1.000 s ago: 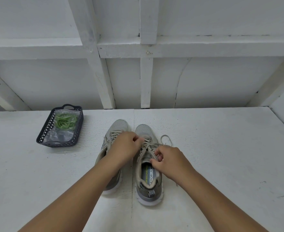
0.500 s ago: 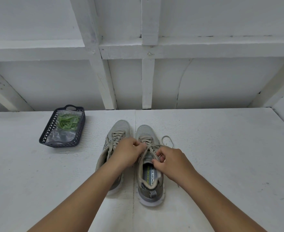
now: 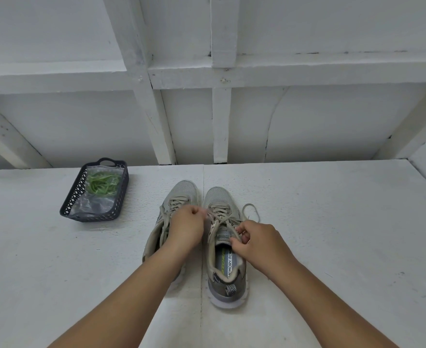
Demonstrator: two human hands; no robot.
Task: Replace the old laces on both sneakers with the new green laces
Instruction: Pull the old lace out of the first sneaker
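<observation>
Two grey sneakers stand side by side, toes pointing away, on a white table (image 3: 332,222), placed square in front of the person so both hands can reach the lacing from above. The right sneaker (image 3: 225,247) is the one being worked on, with its heel toward the person and the insole showing, which leaves the top eyelets nearest the hands. The left hand (image 3: 185,229) reaches across the left sneaker (image 3: 179,197) with its fingers curled together; it seems to pinch a strand of the old lace (image 3: 222,214) at the inner side of the right sneaker, though the grip itself is too small to see for sure. The right hand (image 3: 259,243) sits at the outer top eyelets with thumb and forefinger closed on the lace there, probably so one hand can steady the strand while the other draws it loose. A free loop of lace (image 3: 251,210) lies on the table just beside the right sneaker, which suggests the bow is already undone. The left sneaker looks fully laced.

The new green laces (image 3: 101,183) lie in a clear bag inside a dark basket (image 3: 69,209), set well apart to the left, out of the way until the old laces are out. Judging by this, the job is at its very beginning, with unlacing of the first sneaker in hand
</observation>
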